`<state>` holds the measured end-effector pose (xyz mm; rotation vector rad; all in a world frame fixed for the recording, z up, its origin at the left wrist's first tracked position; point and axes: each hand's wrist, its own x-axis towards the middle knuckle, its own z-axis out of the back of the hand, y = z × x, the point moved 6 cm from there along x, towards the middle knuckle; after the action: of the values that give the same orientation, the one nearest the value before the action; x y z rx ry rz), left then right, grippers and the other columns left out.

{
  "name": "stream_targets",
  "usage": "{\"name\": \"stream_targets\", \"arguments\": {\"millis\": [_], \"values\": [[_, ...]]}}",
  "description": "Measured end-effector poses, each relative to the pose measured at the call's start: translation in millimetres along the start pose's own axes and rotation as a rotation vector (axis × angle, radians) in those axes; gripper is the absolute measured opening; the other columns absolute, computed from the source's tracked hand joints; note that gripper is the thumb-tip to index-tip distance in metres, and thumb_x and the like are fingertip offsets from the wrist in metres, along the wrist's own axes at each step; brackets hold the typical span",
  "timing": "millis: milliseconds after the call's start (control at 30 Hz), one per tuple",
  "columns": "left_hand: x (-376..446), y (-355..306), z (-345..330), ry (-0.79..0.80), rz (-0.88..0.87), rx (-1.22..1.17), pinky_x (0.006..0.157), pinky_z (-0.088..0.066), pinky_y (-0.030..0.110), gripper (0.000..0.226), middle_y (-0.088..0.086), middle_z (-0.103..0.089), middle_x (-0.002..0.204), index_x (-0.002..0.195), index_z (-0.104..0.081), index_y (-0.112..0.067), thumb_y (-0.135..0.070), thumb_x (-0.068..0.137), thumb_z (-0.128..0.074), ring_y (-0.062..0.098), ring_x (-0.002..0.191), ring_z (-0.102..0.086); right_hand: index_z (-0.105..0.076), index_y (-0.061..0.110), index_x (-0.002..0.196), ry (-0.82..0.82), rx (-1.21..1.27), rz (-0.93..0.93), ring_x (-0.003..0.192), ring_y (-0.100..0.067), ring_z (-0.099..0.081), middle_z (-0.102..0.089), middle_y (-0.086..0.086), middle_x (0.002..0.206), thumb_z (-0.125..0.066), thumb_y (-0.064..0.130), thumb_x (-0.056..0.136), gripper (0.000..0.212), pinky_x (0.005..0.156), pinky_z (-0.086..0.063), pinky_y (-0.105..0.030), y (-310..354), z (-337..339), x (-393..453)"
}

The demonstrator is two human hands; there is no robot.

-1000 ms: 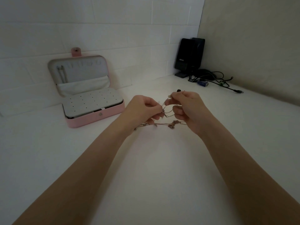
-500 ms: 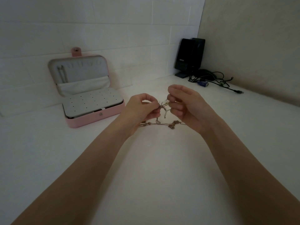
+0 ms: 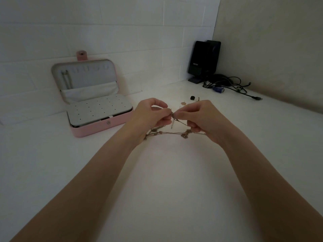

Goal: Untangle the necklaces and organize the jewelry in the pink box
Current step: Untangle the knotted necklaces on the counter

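Note:
Tangled thin necklaces (image 3: 174, 132) with small charms hang between my hands just above the white table. My left hand (image 3: 151, 114) pinches the chains at a knot, and my right hand (image 3: 197, 117) pinches them from the other side, fingertips nearly touching. A short clasp end (image 3: 173, 123) dangles below the pinch. The pink box (image 3: 97, 102) stands open at the left, its lid leaning on the wall, with a white perforated panel over the base and one chain hung in the lid (image 3: 65, 79). Small earrings (image 3: 183, 103) and a black stud (image 3: 192, 97) lie behind my hands.
A black speaker (image 3: 203, 60) stands in the far right corner, with a heap of black cables (image 3: 230, 84) and a blue plug (image 3: 218, 89) trailing from it. White tiled wall runs along the back; a beige wall closes the right side.
My hands have drawn closer together at the knot, and my right hand has dropped slightly, baring the earrings behind it. The lower chain strand stays stretched between my hands.

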<state>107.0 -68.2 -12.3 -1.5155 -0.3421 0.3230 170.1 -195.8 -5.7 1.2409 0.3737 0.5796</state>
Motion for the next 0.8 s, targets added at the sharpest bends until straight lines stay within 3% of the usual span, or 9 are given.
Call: {"name": "stream_targets", "arguments": {"millis": [200, 367, 567, 667, 800], "values": [[-3.8, 3.0, -4.8, 0.105, 0.104, -0.123, 0.064, -0.056, 0.018, 0.005, 0.007, -0.067, 0.072, 0.086, -0.059, -0.006, -0.003, 0.085, -0.063, 0.009, 0.060, -0.065, -0.070, 0.002, 0.084, 0.025, -0.028, -0.024, 0.047, -0.006, -0.041, -0.047, 0.003, 0.056, -0.069, 0.012, 0.082, 0.011, 0.043, -0.035, -0.018, -1.3, -2.3, -0.1], [-4.3, 2.7, -4.9, 0.157, 0.098, -0.050, 0.068, -0.057, 0.019, 0.010, 0.009, -0.067, 0.080, 0.087, -0.063, -0.007, -0.001, 0.080, -0.067, 0.010, 0.063, -0.066, -0.066, 0.003, 0.088, 0.054, 0.056, -0.083, 0.045, -0.004, -0.044, -0.052, -0.002, 0.071, -0.063, 0.010, 0.086, 0.008, 0.042, -0.038, -0.017, -4.5, -5.6, 0.5], [-7.2, 8.6, -12.9, 0.207, 0.152, 0.107, 0.067, -0.058, 0.020, 0.011, 0.008, -0.060, 0.076, 0.082, -0.059, -0.009, 0.002, 0.084, -0.062, 0.013, 0.064, -0.061, -0.057, 0.009, 0.069, -0.010, 0.038, -0.041, 0.044, -0.006, -0.038, -0.041, 0.000, 0.058, -0.058, 0.007, 0.087, 0.018, 0.042, -0.033, -0.019, -0.4, -4.7, 0.0], [-6.0, 8.4, -11.1, 0.187, 0.168, 0.053, 0.072, -0.058, 0.025, 0.012, 0.007, -0.059, 0.074, 0.083, -0.059, -0.009, 0.003, 0.084, -0.062, 0.012, 0.062, -0.060, -0.062, 0.004, 0.077, -0.020, 0.065, 0.011, 0.044, -0.007, -0.036, -0.046, -0.004, 0.066, -0.062, 0.007, 0.086, 0.010, 0.039, -0.029, -0.018, 4.3, -1.4, -0.4], [-3.4, 6.4, -5.4, 0.118, 0.153, -0.070, 0.069, -0.058, 0.024, 0.016, 0.009, -0.058, 0.080, 0.081, -0.056, -0.009, 0.006, 0.083, -0.059, 0.014, 0.072, -0.058, -0.067, 0.003, 0.082, 0.028, 0.026, 0.047, 0.045, -0.007, -0.039, -0.050, 0.004, 0.055, -0.066, 0.008, 0.084, 0.005, 0.040, -0.031, -0.018, 8.6, -1.8, -3.0]]}}
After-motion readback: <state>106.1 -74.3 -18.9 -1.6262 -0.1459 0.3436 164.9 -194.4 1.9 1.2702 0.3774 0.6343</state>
